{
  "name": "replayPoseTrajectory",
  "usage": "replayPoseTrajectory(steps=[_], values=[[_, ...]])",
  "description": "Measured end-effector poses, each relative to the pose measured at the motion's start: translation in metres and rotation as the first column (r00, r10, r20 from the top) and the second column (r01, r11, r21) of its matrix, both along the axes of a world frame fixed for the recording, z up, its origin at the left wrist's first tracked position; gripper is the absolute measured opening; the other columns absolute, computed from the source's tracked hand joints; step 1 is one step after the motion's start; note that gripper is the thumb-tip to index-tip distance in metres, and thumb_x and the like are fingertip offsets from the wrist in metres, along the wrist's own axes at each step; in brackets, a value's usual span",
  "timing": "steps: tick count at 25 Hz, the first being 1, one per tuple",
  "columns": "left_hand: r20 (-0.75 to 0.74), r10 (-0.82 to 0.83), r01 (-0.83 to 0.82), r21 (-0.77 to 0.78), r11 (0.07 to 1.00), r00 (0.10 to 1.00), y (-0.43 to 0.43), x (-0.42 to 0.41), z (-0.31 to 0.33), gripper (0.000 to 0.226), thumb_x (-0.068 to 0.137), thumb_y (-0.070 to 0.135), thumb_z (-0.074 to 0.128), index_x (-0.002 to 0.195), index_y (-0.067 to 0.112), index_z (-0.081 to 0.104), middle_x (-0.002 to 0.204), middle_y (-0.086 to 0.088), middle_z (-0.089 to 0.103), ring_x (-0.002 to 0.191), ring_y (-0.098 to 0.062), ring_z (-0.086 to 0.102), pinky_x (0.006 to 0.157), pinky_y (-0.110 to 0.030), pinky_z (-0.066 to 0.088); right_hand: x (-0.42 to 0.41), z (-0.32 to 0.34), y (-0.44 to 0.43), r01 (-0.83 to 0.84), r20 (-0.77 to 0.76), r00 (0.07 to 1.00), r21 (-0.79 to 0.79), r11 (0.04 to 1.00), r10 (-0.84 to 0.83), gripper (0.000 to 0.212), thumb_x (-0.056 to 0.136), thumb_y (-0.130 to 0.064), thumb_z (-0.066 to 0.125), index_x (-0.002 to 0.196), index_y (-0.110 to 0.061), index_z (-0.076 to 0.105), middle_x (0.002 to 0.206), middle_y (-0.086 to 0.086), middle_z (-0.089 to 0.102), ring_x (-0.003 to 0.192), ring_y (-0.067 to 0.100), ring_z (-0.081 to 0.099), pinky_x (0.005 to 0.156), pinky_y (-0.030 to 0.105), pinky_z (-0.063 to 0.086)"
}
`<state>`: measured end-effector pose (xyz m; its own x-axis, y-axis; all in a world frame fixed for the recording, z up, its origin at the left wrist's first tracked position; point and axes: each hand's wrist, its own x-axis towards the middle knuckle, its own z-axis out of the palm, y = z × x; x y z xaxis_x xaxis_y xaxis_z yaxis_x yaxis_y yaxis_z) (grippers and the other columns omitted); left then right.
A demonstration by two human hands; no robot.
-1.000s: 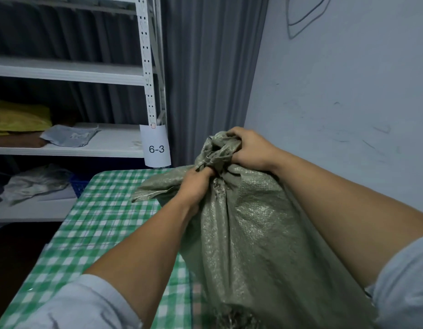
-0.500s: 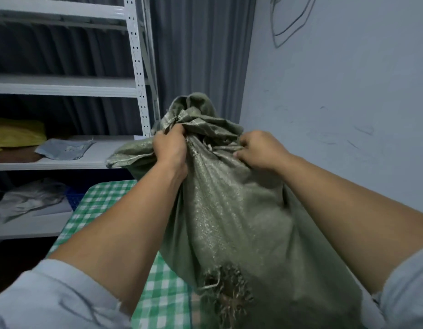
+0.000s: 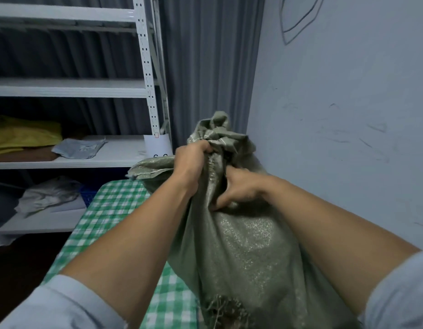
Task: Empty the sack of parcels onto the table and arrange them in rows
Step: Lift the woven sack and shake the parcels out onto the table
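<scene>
1. The pale blue scuffed wall (image 3: 348,91) runs along your right, with a grey pleated curtain (image 3: 210,67) meeting it in the far corner.
2. The white metal shelving rack (image 3: 70,87) stands at the far left, behind the table.
3. The grey-green woven plastic sack (image 3: 241,245) stands upright and bulging over the right side of the green-and-white checked table (image 3: 110,210), close to the wall. Its neck is bunched at the top and frayed strands show near its lower edge.
4. Your left grip (image 3: 193,162) is curled tight round the sack's bunched neck.
5. Your right grip (image 3: 241,186) sits just below it, with the fingers dug in and pinching a fold of the sack's fabric.
6. A crumpled yellow bundle (image 3: 23,135) and a flat grey mailer bag (image 3: 80,148) lie on one rack shelf.
7. A white paper label (image 3: 159,144) hangs on the rack post, partly hidden by the sack.
</scene>
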<state>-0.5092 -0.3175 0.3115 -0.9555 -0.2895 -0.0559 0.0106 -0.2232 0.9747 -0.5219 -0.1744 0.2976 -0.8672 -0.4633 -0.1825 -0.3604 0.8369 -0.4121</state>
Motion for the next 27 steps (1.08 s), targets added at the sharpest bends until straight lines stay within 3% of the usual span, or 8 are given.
replayPoseTrajectory(steps=[4, 8, 11, 15, 18, 20, 24, 27], values=[[0.011, -0.149, 0.148, 0.064, 0.987, 0.989, 0.016, 0.007, -0.001, 0.035, 0.059, 0.019, 0.057, 0.088, 0.004, 0.071, 0.084, -0.017, 0.070, 0.076, -0.030, 0.065, 0.076, -0.042, 0.054, -0.009, -0.025, -0.011, -0.028, -0.087, 0.996, -0.274, 0.961, 0.005, 0.097, 0.034, -0.068, 0.091, 0.121, -0.034, 0.066, 0.116, -0.014, 0.070, 0.110, 0.014, 0.065, 0.104, 0.038, 0.050], [0.018, -0.248, 0.244, 0.125, 0.962, 0.969, 0.019, 0.008, -0.009, 0.034, 0.066, 0.015, 0.058, 0.094, 0.002, 0.073, 0.086, -0.015, 0.072, 0.079, -0.030, 0.067, 0.076, -0.038, 0.055, -0.005, -0.035, -0.007, 0.052, -0.074, 0.989, -0.646, 0.762, -0.130, 0.046, 0.066, -0.009, 0.089, 0.106, -0.023, 0.071, 0.102, -0.005, 0.074, 0.098, 0.017, 0.069, 0.090, 0.033, 0.056], [-0.061, -0.227, 0.224, -0.047, 0.973, 0.972, 0.026, 0.012, -0.015, 0.043, 0.059, 0.012, 0.067, 0.102, 0.009, 0.073, 0.095, -0.014, 0.076, 0.092, -0.034, 0.072, 0.083, -0.044, 0.060, -0.009, -0.048, -0.002, 0.244, -0.062, 0.914, -0.707, 0.664, -0.401, 0.016, 0.078, -0.024, 0.071, 0.093, -0.019, 0.073, 0.089, -0.002, 0.075, 0.086, 0.021, 0.071, 0.080, 0.046, 0.060], [-0.423, 0.029, -0.158, -0.273, 0.949, 0.906, 0.013, 0.011, -0.015, 0.056, 0.065, 0.028, 0.080, 0.117, 0.021, 0.059, 0.122, -0.012, 0.060, 0.110, -0.024, 0.064, 0.100, -0.045, 0.053, -0.029, -0.007, 0.006, 0.302, -0.051, 0.833, -0.793, 0.529, -0.551, 0.029, 0.077, -0.032, 0.074, 0.098, -0.011, 0.074, 0.093, -0.001, 0.077, 0.089, 0.019, 0.073, 0.082, 0.045, 0.062], [-0.695, 0.142, -0.505, -0.350, 0.789, 0.704, 0.015, 0.011, -0.010, 0.063, 0.072, 0.023, 0.077, 0.128, 0.011, 0.051, 0.132, -0.010, 0.044, 0.127, -0.027, 0.049, 0.111, -0.047, 0.042, -0.031, 0.050, 0.012, 0.177, -0.151, 0.830, -0.842, 0.510, -0.536, 0.009, 0.083, -0.016, 0.072, 0.091, -0.012, 0.071, 0.088, -0.001, 0.074, 0.083, 0.013, 0.068, 0.071, 0.028, 0.058], [-0.742, 0.169, -0.618, -0.384, 0.685, 0.649, 0.024, 0.014, -0.004, 0.069, 0.072, 0.018, 0.074, 0.135, 0.003, 0.048, 0.138, -0.012, 0.042, 0.133, -0.028, 0.041, 0.116, -0.047, 0.035, -0.023, 0.062, 0.016, 0.116, -0.192, 0.855, -0.834, 0.539, -0.481, 0.011, 0.086, -0.006, 0.069, 0.093, -0.015, 0.069, 0.086, -0.004, 0.071, 0.077, 0.006, 0.062, 0.065, 0.019, 0.050], [-0.511, 0.319, -0.575, -0.489, 0.656, 0.798, 0.006, 0.010, -0.015, 0.077, 0.078, 0.021, 0.069, 0.148, 0.010, 0.039, 0.150, -0.011, 0.036, 0.142, -0.026, 0.030, 0.121, -0.046, 0.026, -0.021, 0.035, 0.045, 0.256, -0.082, 0.852, -0.796, 0.548, -0.517, 0.015, 0.088, -0.001, 0.061, 0.096, -0.009, 0.069, 0.090, 0.005, 0.072, 0.084, 0.019, 0.066, 0.068, 0.027, 0.051], [-0.197, 0.200, -0.275, -0.521, 0.808, 0.960, -0.017, 0.001, -0.032, 0.074, 0.080, 0.058, 0.068, 0.142, 0.020, 0.051, 0.145, -0.006, 0.047, 0.134, -0.023, 0.043, 0.115, -0.047, 0.035, -0.023, 0.029, 0.056, 0.349, 0.020, 0.833, -0.794, 0.497, -0.552, 0.018, 0.087, 0.004, 0.055, 0.096, -0.004, 0.068, 0.088, 0.011, 0.070, 0.083, 0.025, 0.066, 0.063, 0.029, 0.051]])
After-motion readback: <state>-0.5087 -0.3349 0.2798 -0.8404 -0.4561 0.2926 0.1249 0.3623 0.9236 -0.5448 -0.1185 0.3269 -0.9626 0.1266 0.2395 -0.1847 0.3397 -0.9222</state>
